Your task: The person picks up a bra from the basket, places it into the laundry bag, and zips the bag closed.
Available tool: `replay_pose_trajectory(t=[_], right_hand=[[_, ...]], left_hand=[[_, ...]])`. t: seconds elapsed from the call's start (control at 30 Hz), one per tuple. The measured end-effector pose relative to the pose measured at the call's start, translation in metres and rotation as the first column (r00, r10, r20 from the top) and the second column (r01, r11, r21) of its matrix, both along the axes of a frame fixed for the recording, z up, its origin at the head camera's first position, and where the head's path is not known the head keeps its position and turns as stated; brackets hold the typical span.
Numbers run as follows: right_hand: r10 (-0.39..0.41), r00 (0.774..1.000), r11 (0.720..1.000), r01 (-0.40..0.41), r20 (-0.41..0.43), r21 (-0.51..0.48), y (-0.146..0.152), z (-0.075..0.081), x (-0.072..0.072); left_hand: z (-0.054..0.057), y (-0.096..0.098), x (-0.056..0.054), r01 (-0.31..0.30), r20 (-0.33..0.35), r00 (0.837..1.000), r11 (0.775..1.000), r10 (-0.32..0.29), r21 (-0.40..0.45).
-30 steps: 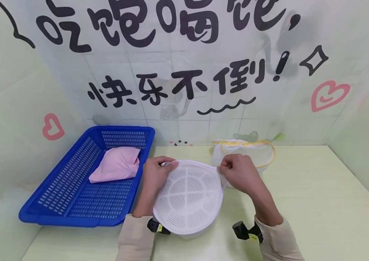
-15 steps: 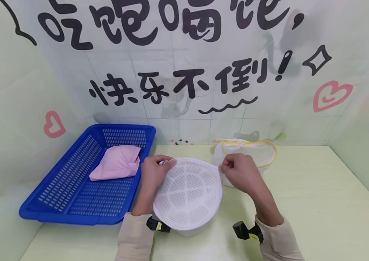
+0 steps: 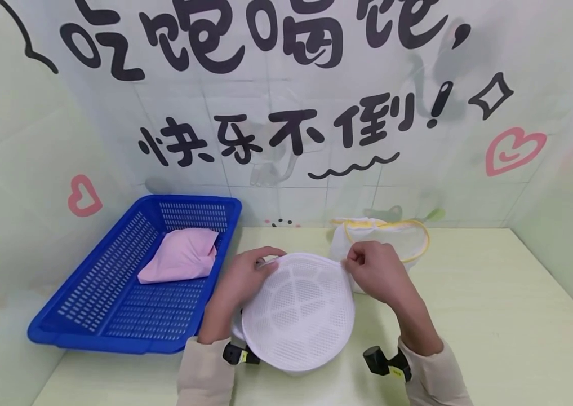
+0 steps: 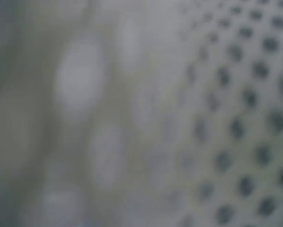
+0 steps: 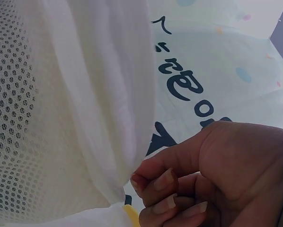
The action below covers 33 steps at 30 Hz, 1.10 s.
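A round white mesh laundry bag (image 3: 298, 316) is held up between my two hands, its ribbed flat side facing the head camera. My left hand (image 3: 245, 276) grips the bag's upper left edge, thumb in front and fingers behind. At the upper right edge, my right hand (image 3: 378, 270) pinches the white border with thumb and forefinger. In the right wrist view that border (image 5: 103, 94) hangs in folds down to the fingertips, other fingers curled beneath. Blurred mesh (image 4: 245, 132) fills the left wrist view, where the left hand does not show.
A blue plastic basket (image 3: 156, 313) stands at the left with a folded pink cloth item (image 3: 182, 255) inside. Behind my right hand, a white mesh bag with yellow trim (image 3: 387, 234) stands on the pale table (image 3: 494, 316) near the printed wall covering (image 3: 286, 203).
The mesh bag has shifted slightly right and its face has turned a little. The left hand's fingers have moved along the rim and straightened somewhat. The right hand keeps its pinch.
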State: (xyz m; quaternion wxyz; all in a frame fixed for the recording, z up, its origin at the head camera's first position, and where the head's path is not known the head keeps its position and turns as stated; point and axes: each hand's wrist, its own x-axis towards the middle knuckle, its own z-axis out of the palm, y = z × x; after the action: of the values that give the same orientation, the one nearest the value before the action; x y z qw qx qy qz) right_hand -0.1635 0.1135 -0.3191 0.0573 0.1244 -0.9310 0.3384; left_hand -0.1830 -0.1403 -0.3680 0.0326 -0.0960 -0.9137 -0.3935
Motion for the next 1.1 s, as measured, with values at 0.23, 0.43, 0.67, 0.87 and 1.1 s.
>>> replay_pose_trajectory(t=[0.23, 0.43, 0.67, 0.87, 1.1], right_hand=[[0.025, 0.999, 1.000, -0.026, -0.035, -0.013, 0.000, -0.003, -0.003], [0.050, 0.996, 0.998, -0.053, -0.074, -0.043, -0.003, -0.008, -0.004], [0.043, 0.993, 0.998, -0.048, -0.105, -0.042, -0.007, -0.011, -0.005], [0.039, 0.989, 0.999, -0.042, -0.144, -0.020, -0.009, -0.011, -0.004], [0.053, 0.988, 0.998, -0.057, -0.146, -0.026, -0.009, -0.011, -0.004]], left_hand=[[0.011, 0.003, 0.007, 0.032, 0.002, 0.999, 0.995, -0.032, -0.093], [0.017, 0.006, 0.012, 0.058, 0.030, 0.998, 0.986, -0.054, -0.155], [0.017, 0.010, 0.014, 0.077, -0.015, 0.997, 0.984, -0.081, -0.162], [0.012, 0.014, 0.009, 0.064, -0.139, 0.987, 0.995, -0.075, -0.080], [0.010, 0.018, 0.005, 0.110, -0.169, 0.980, 0.994, -0.109, -0.007]])
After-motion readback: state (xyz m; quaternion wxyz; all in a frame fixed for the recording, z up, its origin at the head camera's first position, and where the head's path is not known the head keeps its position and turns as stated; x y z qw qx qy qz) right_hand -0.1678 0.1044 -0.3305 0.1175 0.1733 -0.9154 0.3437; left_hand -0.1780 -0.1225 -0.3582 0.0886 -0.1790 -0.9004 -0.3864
